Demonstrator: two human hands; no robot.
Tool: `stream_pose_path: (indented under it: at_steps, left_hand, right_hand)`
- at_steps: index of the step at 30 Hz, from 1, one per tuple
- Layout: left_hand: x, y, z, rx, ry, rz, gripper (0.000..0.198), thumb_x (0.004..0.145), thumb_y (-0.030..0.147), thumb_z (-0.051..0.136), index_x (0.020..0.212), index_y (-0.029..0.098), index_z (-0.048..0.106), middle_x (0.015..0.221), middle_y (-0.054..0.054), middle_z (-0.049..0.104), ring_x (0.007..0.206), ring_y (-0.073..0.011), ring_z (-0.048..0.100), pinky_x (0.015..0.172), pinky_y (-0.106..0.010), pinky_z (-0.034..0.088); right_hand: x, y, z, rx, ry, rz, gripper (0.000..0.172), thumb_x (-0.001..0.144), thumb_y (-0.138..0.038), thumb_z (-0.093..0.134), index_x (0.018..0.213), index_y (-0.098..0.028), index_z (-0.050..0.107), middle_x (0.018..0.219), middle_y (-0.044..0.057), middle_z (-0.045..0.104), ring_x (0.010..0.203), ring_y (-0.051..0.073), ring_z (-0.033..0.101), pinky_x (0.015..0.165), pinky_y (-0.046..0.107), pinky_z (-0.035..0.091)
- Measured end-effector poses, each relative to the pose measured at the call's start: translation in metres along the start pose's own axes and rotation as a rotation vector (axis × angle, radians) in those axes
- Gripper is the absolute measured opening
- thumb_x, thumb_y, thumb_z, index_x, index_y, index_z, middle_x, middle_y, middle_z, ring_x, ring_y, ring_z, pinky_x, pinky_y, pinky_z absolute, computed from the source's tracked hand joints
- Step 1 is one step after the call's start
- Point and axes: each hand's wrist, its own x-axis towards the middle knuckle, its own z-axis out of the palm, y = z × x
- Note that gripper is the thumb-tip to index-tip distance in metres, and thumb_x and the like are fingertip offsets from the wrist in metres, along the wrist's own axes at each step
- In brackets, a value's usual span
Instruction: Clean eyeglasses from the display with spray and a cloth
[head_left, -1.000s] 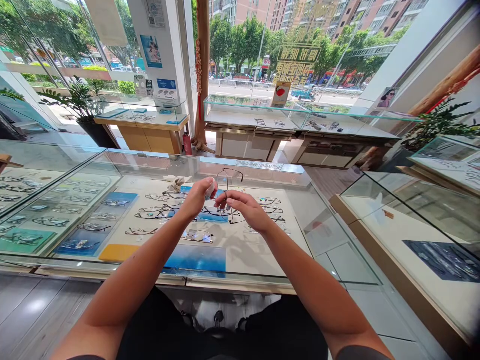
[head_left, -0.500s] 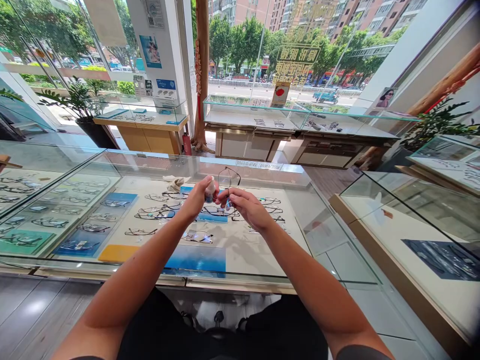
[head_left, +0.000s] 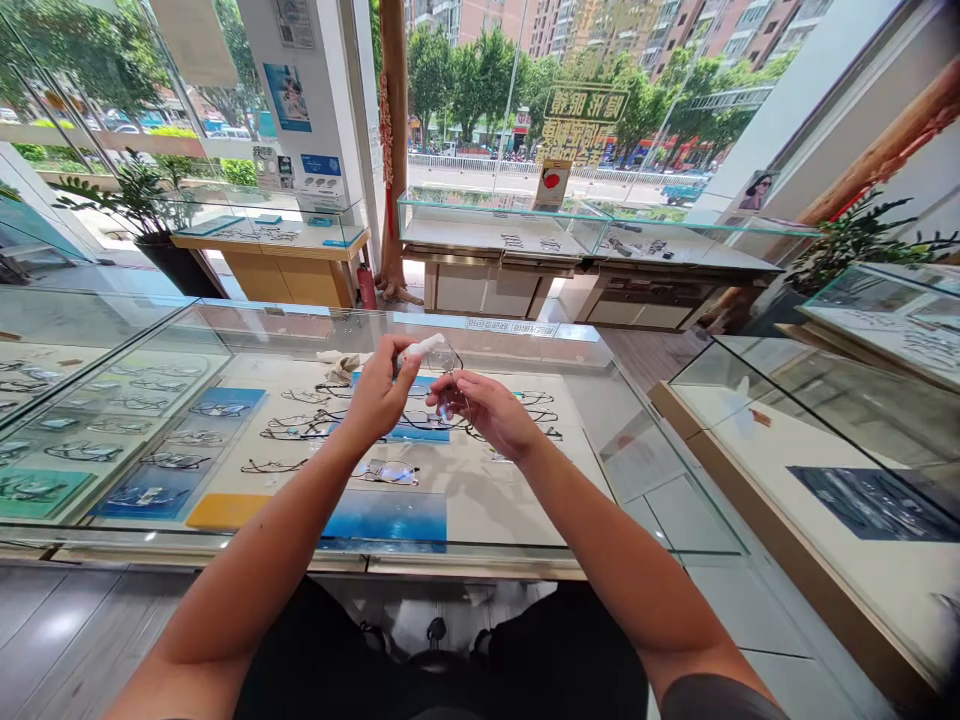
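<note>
Below both hands, our case (head_left: 525,500). Right hand (head_left: 495,410) pinches the glasses (head_left: 454,358); left hand (head_left: 381,395), just beside, wraps the bottle (head_left: 421,350). We'd keep that pinch light, bottle clear of the glasses; contact we can't tell. Since half a second ago, bottle tipped from upright to near level.

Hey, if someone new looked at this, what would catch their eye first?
First, the bare left hand holding a small white object, and the bare right hand holding thin dark-framed eyeglasses, both over the long glass display case. Then the flat yellow-orange rectangle inside it, near the front edge toward the picture's left.
</note>
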Motion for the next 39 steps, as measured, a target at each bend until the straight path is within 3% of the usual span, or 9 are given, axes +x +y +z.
stream_pose_path:
  at_steps: [8, 16, 21, 26, 31, 35, 39]
  left_hand:
    - [0.003, 0.007, -0.003, 0.077, 0.069, 0.086, 0.022, 0.096, 0.037, 0.082, 0.114, 0.024, 0.081, 0.110, -0.009, 0.072, 0.105, -0.0297, 0.059, 0.100, -0.036, 0.045]
    - [0.003, -0.001, -0.004, 0.145, 0.069, 0.123, 0.027, 0.109, 0.044, 0.065, 0.125, 0.023, 0.070, 0.114, -0.008, 0.073, 0.097, -0.0235, 0.061, 0.093, -0.035, 0.046]
    - [0.006, -0.003, 0.000, -0.147, -0.015, -0.069, 0.032, 0.101, 0.049, 0.067, 0.120, 0.024, 0.061, 0.104, -0.006, 0.071, 0.095, -0.0228, 0.066, 0.081, -0.033, 0.052]
    - [0.009, 0.005, 0.002, -0.540, -0.214, -0.370, 0.051, 0.082, 0.068, 0.071, 0.099, 0.020, 0.067, 0.081, -0.004, 0.061, 0.075, -0.0210, 0.058, 0.066, -0.032, 0.054]
    - [0.005, 0.011, 0.006, -0.615, -0.322, -0.486, 0.071, 0.079, 0.089, 0.071, 0.090, 0.019, 0.067, 0.081, -0.004, 0.063, 0.073, -0.0187, 0.058, 0.068, -0.032, 0.057]
    - [0.002, 0.008, 0.011, -0.559, -0.329, -0.440, 0.072, 0.079, 0.090, 0.074, 0.093, 0.020, 0.063, 0.082, -0.002, 0.061, 0.074, -0.0169, 0.057, 0.067, -0.029, 0.056]
    - [0.001, -0.001, 0.011, -0.388, -0.244, -0.287, 0.054, 0.092, 0.073, 0.066, 0.107, 0.022, 0.057, 0.084, -0.001, 0.060, 0.076, -0.0184, 0.057, 0.064, -0.029, 0.050]
  right_hand:
    - [0.000, -0.003, 0.001, 0.085, 0.038, 0.040, 0.037, 0.092, -0.056, 0.077, 0.106, -0.022, 0.080, 0.104, 0.010, 0.082, 0.087, 0.021, 0.066, 0.078, 0.035, 0.054]
    - [-0.001, -0.007, 0.000, 0.132, 0.052, 0.040, 0.031, 0.095, -0.050, 0.071, 0.106, -0.022, 0.080, 0.104, 0.008, 0.081, 0.086, 0.020, 0.067, 0.079, 0.034, 0.054]
    - [-0.002, -0.010, -0.001, 0.108, 0.081, 0.048, 0.031, 0.097, -0.050, 0.067, 0.107, -0.023, 0.078, 0.107, 0.009, 0.080, 0.088, 0.021, 0.068, 0.081, 0.036, 0.055]
    - [-0.003, -0.011, 0.001, 0.150, 0.082, 0.018, 0.026, 0.097, -0.046, 0.068, 0.104, -0.023, 0.079, 0.106, 0.008, 0.080, 0.089, 0.021, 0.068, 0.083, 0.036, 0.055]
    - [-0.001, -0.010, 0.003, 0.172, 0.099, -0.019, 0.025, 0.097, -0.044, 0.071, 0.102, -0.022, 0.082, 0.104, 0.008, 0.081, 0.088, 0.019, 0.067, 0.079, 0.033, 0.053]
    - [0.000, -0.008, 0.002, 0.182, 0.112, -0.024, 0.026, 0.097, -0.044, 0.071, 0.102, -0.022, 0.083, 0.103, 0.008, 0.081, 0.088, 0.019, 0.068, 0.079, 0.032, 0.053]
    - [0.000, -0.007, 0.001, 0.200, 0.113, -0.014, 0.027, 0.096, -0.045, 0.073, 0.102, -0.021, 0.084, 0.102, 0.007, 0.081, 0.087, 0.018, 0.068, 0.079, 0.031, 0.053]
